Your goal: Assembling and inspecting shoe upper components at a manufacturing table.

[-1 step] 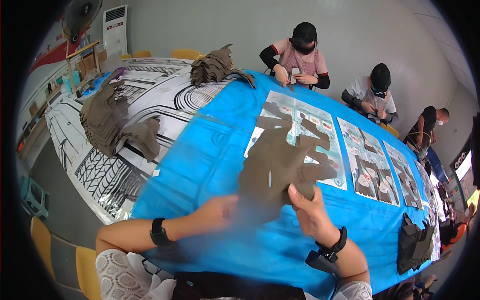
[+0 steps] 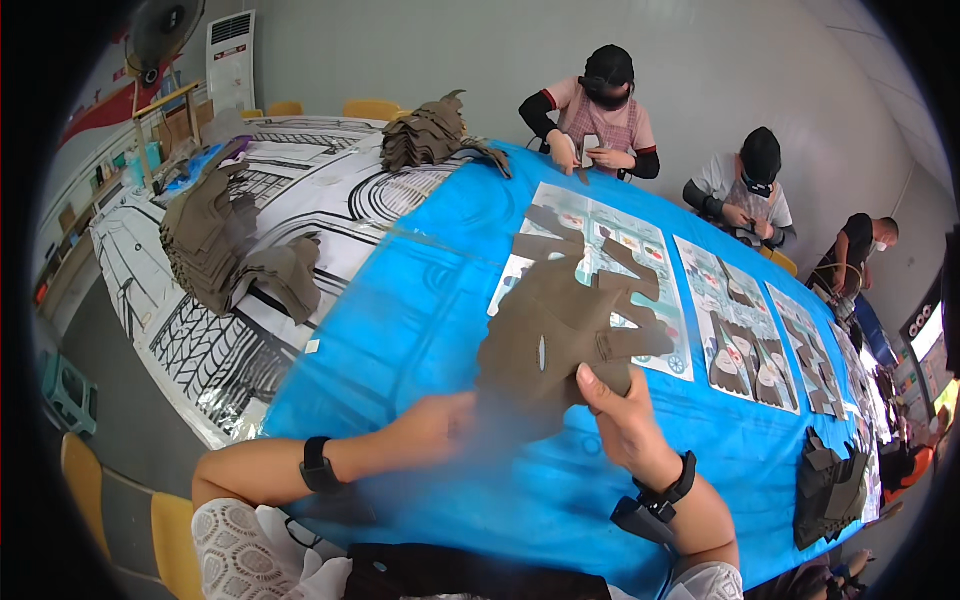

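From the head camera, the right hand pinches the lower edge of a brown fabric cutout, thumb over it, lifted just above the blue table cover. The left hand is motion-blurred at the cutout's lower left; whether it grips cannot be told. No containers show; similar brown pieces sit in a stack on the patterned sheet. Nothing differs from the earlier frame.
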The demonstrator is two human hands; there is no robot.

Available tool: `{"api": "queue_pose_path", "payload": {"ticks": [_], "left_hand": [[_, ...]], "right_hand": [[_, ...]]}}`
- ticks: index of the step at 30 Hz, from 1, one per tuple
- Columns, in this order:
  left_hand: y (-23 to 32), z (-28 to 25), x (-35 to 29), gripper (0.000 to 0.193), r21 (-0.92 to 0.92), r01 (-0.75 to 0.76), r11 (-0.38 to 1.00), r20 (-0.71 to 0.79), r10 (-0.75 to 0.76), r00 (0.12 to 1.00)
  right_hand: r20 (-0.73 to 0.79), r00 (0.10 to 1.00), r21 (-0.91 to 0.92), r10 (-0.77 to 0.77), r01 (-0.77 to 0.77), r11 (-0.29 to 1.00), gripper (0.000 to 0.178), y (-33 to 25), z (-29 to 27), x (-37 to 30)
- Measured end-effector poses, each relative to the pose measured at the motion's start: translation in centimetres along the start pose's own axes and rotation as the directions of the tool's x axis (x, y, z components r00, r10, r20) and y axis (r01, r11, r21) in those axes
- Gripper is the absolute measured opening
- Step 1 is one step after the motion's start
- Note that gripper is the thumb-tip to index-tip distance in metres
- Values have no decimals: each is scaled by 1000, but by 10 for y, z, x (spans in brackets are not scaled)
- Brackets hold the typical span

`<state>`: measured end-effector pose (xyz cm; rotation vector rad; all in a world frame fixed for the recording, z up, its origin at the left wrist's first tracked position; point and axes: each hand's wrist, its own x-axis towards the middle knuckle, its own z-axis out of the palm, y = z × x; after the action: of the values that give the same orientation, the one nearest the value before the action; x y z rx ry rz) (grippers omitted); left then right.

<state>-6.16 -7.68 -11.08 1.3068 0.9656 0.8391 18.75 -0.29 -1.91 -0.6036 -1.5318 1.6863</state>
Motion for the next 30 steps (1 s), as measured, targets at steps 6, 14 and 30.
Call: {"api": "queue_pose_path", "payload": {"ticks": [6,14,30], "left_hand": [[48,-5,-1,62,218,-518,827,-515,548,659],[72,-3,-31,41,571,-296,765,-99,422,901],[44,3,-22,68,121,-188,975,3,189,982]], "right_hand": [[238,971,-683,-18,180,708,31,-32,-9,7],[517,849,-738,110,377,559,35,-21,19,14],[287,950,-379,123,-5,925,37,12,35,12]]}}
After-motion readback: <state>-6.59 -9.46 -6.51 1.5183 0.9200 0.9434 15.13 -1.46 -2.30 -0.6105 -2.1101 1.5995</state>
